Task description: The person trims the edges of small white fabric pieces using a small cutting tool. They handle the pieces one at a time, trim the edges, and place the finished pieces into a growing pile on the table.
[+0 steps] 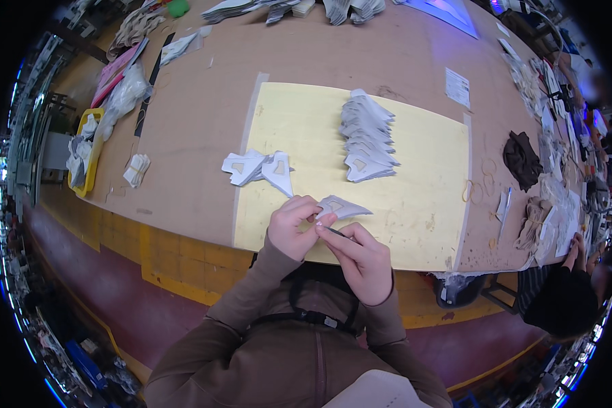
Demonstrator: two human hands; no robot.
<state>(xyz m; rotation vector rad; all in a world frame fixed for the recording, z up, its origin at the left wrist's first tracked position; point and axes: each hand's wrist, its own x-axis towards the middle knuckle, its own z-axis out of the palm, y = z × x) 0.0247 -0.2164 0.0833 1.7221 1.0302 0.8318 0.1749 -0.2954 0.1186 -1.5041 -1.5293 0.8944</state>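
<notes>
"Grey cutout (352, 208), windowed and pointed at one end. Where is it exactly?"

"Over the near part of the yellow sheet (415, 224), between and just beyond the two hands, its point toward the right. Whether it touches the sheet, I can't tell."

"How do the hands stand?"

"The left hand (292, 228) is closed to a pinch, thumb and fingers on the near left end of the cutout. The right hand (366, 262) is mostly curled in, thumb and forefinger nipping a thin dark tool (336, 233). Its tip points at the left thumb."

"So which step is this?"

"Close handwork on one single piece, I'd judge, with the tool brought up to its near edge. Too small to tell what the tip does there, or whether it meets the cutout at all."

"And the other pieces?"

"A fanned stack (367, 132) lies farther off, to the right, and a small pile (248, 165) lies to the left, across the sheet's edge. Both show the same window shape."

"What does the next move call for?"

"A firm left pinch, I'd say, so the thin piece doesn't bend, and a light, short stroke from the right. With the tip so near the thumb, a slip could prick it."
</notes>
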